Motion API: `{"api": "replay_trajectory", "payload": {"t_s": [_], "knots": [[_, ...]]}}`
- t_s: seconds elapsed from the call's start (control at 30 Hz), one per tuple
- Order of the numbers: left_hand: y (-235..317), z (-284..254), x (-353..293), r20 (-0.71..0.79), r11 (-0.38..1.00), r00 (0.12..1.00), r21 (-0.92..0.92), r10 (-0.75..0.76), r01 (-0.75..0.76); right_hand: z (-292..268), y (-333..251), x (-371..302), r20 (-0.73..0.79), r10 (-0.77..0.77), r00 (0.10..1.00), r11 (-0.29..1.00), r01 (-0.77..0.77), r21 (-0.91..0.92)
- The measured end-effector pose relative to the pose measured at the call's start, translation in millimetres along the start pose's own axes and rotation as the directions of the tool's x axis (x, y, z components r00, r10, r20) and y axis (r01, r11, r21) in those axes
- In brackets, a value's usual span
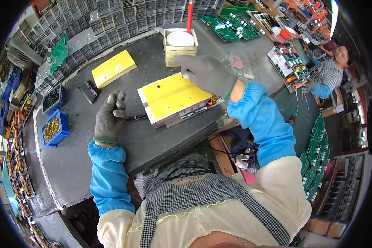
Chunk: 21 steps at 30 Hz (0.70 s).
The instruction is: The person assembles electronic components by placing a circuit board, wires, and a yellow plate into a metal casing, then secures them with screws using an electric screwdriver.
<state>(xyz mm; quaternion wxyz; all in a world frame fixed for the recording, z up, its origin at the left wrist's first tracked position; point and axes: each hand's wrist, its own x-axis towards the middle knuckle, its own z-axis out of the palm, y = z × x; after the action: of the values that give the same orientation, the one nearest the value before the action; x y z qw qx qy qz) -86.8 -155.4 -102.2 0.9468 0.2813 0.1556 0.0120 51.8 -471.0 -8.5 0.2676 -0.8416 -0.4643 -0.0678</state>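
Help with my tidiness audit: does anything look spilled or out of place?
A few tiny specks lie on the dark workbench beside the blue bin of brass-coloured fasteners, like strays outside it, though too small to identify. Nothing else stands out.

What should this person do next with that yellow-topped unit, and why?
I'd probably bring the left hand onto the left end of the yellow-topped unit to steady it. A small dark piece sits on its top and may need attention, while the right hand is over the far right corner and the left is off to the side.
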Motion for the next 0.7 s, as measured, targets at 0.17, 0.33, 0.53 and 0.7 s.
{"api": "replay_trajectory", "payload": {"t_s": [0.17,0.33,0.53,0.7], "knots": [[-2.0,0.7,-5.8,0.055,0.993,0.996,0.088,0.077,-0.081,7.8,-7.1,2.3,0.026,0.046,0.999,0.996,-0.044,-0.072],[-2.9,1.6,-2.4,0.072,0.988,0.994,0.124,0.081,-0.089,9.2,-3.0,1.8,0.014,0.029,0.999,0.992,-0.027,-0.12],[-5.4,8.8,-4.0,0.025,0.99,0.997,0.117,0.071,-0.073,6.9,-5.8,9.6,0.056,0.045,0.997,0.981,-0.033,-0.192],[-5.3,9.2,-4.7,0.033,0.993,0.998,0.108,0.044,-0.048,5.5,-5.9,12.0,0.08,0.01,0.997,0.978,0.007,-0.208]]}}
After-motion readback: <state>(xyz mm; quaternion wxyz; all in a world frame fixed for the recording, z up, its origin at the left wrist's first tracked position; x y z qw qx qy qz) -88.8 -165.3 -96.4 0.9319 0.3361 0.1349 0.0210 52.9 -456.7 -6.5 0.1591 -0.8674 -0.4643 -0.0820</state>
